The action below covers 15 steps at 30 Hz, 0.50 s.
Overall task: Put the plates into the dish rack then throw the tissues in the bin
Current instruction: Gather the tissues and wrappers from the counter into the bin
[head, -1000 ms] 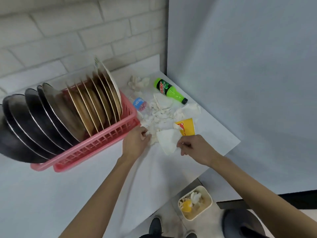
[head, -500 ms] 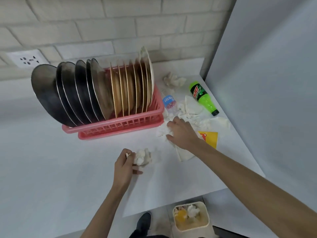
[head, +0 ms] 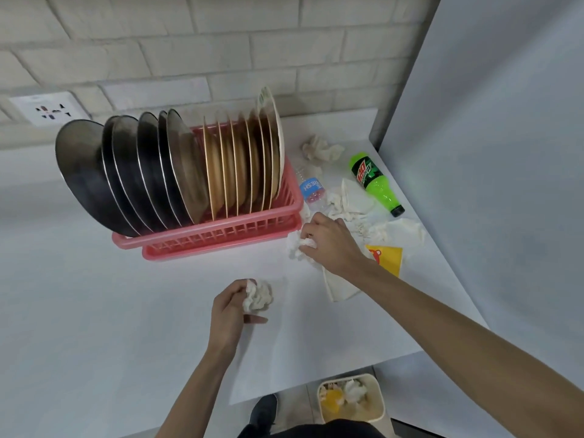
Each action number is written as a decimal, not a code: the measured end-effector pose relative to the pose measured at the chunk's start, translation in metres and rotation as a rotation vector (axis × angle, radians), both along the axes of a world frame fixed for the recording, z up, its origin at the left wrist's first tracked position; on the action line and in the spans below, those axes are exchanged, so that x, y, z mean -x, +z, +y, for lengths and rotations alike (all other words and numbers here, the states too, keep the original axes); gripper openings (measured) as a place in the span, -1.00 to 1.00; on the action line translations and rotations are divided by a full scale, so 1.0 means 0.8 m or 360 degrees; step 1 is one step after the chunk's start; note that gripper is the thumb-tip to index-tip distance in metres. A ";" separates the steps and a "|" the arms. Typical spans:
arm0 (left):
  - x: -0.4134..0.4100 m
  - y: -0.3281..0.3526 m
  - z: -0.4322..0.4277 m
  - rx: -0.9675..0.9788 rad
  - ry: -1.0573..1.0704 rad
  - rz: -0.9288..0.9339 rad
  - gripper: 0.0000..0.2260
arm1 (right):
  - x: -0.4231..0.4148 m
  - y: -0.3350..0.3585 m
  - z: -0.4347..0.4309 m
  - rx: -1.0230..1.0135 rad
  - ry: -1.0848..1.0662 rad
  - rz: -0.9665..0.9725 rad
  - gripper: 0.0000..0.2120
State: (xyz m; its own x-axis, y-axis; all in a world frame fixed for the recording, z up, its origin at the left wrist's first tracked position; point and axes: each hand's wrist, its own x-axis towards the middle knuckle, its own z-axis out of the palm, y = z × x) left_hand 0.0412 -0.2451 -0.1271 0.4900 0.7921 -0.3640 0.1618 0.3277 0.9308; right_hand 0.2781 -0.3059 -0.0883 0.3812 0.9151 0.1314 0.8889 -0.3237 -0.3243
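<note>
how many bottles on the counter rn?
2. A green soda bottle lies on its side near the right wall. A clear bottle with a blue label lies beside the pink dish rack. The loose tissues could hide another.

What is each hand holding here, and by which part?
The left hand grips a crumpled tissue wad by its left side. The right hand pinches a second tissue by its right edge.
</note>
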 end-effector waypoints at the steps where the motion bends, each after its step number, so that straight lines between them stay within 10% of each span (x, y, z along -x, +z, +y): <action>1: -0.003 0.000 0.001 0.0038 -0.0004 -0.0011 -0.69 | 0.001 0.004 -0.005 -0.0082 -0.0038 0.0132 -0.84; 15: -0.016 0.010 -0.013 0.0240 -0.0142 -0.0107 -0.88 | 0.095 -0.007 -0.068 -0.0770 -0.0745 0.2120 -0.80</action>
